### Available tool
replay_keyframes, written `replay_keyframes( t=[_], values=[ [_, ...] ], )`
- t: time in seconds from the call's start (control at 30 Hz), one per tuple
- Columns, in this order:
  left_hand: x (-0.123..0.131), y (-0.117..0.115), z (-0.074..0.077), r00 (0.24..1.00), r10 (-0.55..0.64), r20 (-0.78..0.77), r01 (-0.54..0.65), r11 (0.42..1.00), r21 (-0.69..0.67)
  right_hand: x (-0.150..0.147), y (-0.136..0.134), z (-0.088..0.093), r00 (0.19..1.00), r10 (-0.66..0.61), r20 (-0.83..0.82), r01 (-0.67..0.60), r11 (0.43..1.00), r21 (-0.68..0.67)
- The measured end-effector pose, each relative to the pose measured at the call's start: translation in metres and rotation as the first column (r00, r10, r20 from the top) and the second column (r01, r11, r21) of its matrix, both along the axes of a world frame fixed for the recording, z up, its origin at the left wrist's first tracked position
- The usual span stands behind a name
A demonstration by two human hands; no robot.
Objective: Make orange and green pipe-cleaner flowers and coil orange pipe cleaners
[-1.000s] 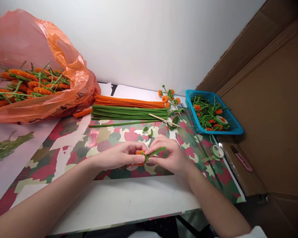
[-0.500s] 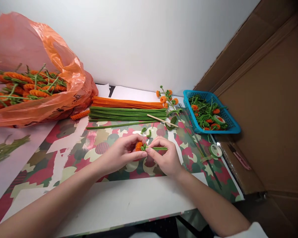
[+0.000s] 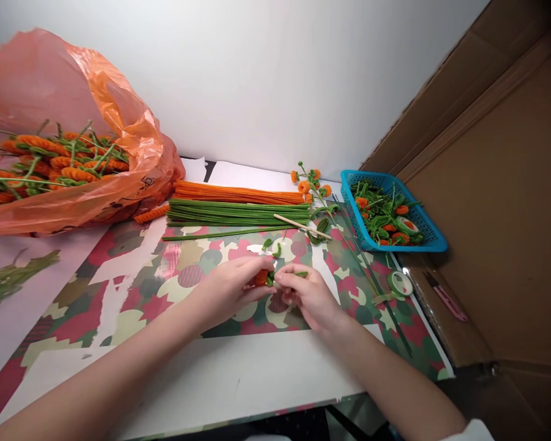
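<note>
Between my hands is a small pipe-cleaner flower (image 3: 261, 278) with an orange head and green at its base. My left hand (image 3: 236, 283) is closed around the orange head, its thumb below and fingers above. The fingertips of my right hand (image 3: 308, 293) pinch the flower's green stem, which pokes out past them to the right. Just beyond my hands lie two small curled green pieces (image 3: 276, 250). Farther back are a bundle of green pipe cleaners (image 3: 234, 213), a bundle of orange pipe cleaners (image 3: 239, 193) and a thin wooden stick (image 3: 302, 226).
At the left an orange plastic bag (image 3: 151, 153) holds many orange and green pieces. A blue basket (image 3: 349, 202) of green and orange parts stands at the right, near a tape roll (image 3: 401, 283) and a pink cutter knife (image 3: 450, 300). A finished flower spray (image 3: 314, 184) lies behind.
My right hand has turned and its fingers have curled in under the stem. My left fingers cover more of the orange head. The camera view has shifted slightly.
</note>
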State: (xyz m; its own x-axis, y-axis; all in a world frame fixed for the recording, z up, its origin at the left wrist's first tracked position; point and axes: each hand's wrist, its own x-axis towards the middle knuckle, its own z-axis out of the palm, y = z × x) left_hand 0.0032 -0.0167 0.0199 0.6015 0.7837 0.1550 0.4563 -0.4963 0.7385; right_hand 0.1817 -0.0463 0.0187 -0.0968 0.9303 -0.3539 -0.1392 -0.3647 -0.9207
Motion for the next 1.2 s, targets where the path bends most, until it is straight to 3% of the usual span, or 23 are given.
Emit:
replay_keyframes(
  t=[0.03, 0.07, 0.13, 0.17, 0.23, 0.33, 0.43, 0.57, 0.63, 0.73, 0.83, 0.9, 0.97, 1.07, 1.13, 1.2],
  values=[
    [0.0, 0.0, 0.003, 0.999, 0.033, 0.03, -0.03, 0.994, -0.106, 0.002, 0.0, 0.002, 0.988, -0.034, 0.15, 0.004, 0.98, 0.198],
    [0.0, 0.0, 0.006, 0.996, 0.062, 0.062, -0.047, 0.975, -0.218, 0.004, 0.001, 0.004, 0.952, -0.09, 0.291, -0.039, 0.911, 0.41],
    [0.0, 0.001, 0.012, 0.986, 0.093, 0.14, -0.027, 0.911, -0.412, 0.009, 0.002, 0.007, 0.844, -0.216, 0.49, -0.234, 0.674, 0.701],
    [0.0, 0.001, 0.014, 0.978, 0.101, 0.182, 0.0, 0.874, -0.485, 0.011, 0.003, 0.007, 0.794, -0.259, 0.549, -0.338, 0.563, 0.754],
    [0.0, 0.001, 0.016, 0.966, 0.096, 0.238, 0.064, 0.807, -0.587, 0.015, 0.005, 0.007, 0.726, -0.305, 0.616, -0.473, 0.428, 0.77],
    [0.0, 0.001, 0.015, 0.964, 0.087, 0.25, 0.104, 0.745, -0.659, 0.018, 0.006, 0.003, 0.678, -0.324, 0.66, -0.557, 0.361, 0.748],
    [-0.001, 0.001, 0.014, 0.972, 0.082, 0.222, 0.09, 0.74, -0.667, 0.018, 0.007, -0.001, 0.657, -0.295, 0.694, -0.588, 0.374, 0.717],
    [-0.002, 0.001, 0.012, 0.986, 0.075, 0.147, 0.03, 0.793, -0.609, 0.014, 0.006, -0.002, 0.702, -0.225, 0.676, -0.545, 0.44, 0.713],
    [-0.002, 0.001, 0.012, 0.991, 0.06, 0.119, 0.016, 0.834, -0.552, 0.012, 0.005, 0.0, 0.737, -0.162, 0.657, -0.501, 0.521, 0.691],
    [-0.002, 0.002, 0.01, 0.998, 0.032, 0.055, -0.006, 0.904, -0.427, 0.009, 0.003, 0.001, 0.777, -0.056, 0.627, -0.427, 0.685, 0.591],
    [-0.001, 0.001, 0.008, 0.999, 0.018, -0.047, -0.031, 0.958, -0.286, 0.008, 0.002, 0.002, 0.839, 0.076, 0.539, -0.316, 0.875, 0.368],
    [-0.001, 0.0, 0.006, 0.995, -0.008, -0.104, -0.014, 0.978, -0.206, 0.008, 0.003, 0.003, 0.901, 0.176, 0.396, -0.257, 0.952, 0.164],
    [-0.001, -0.002, 0.002, 0.988, -0.037, -0.15, 0.018, 0.992, -0.128, 0.009, 0.005, 0.004, 0.937, 0.234, 0.261, -0.247, 0.969, 0.017],
    [-0.002, -0.003, -0.002, 0.983, -0.05, -0.176, 0.047, 0.999, -0.02, 0.012, 0.008, 0.003, 0.952, 0.251, 0.176, -0.246, 0.968, -0.049],
    [-0.003, -0.003, -0.002, 0.989, -0.041, -0.144, 0.04, 0.999, -0.008, 0.014, 0.01, 0.003, 0.958, 0.236, 0.164, -0.235, 0.972, -0.022],
    [-0.003, -0.001, 0.001, 0.997, -0.018, -0.081, 0.011, 0.996, -0.089, 0.017, 0.01, 0.003, 0.951, 0.196, 0.24, -0.229, 0.967, 0.115]
  ],
)
